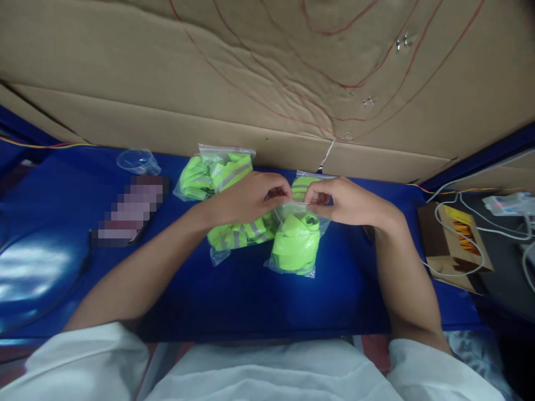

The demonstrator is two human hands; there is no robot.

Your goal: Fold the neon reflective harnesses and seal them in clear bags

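A clear zip bag with a folded neon-yellow reflective garment inside hangs or rests at the middle of the table. Both my hands pinch its top edge. My left hand grips the left part of the seal, thumb and fingertips together. On the right part of the same seal my right hand is closed in a like pinch. Under and beside my left wrist lie more bagged neon garments, with silver bands showing. Another bagged neon garment is behind the hands, partly hidden.
A cardboard panel with red wires stands along the back of the blue table. At left are a clear plastic cup and a blurred-out phone-like object. An open cardboard box and white cables lie at right.
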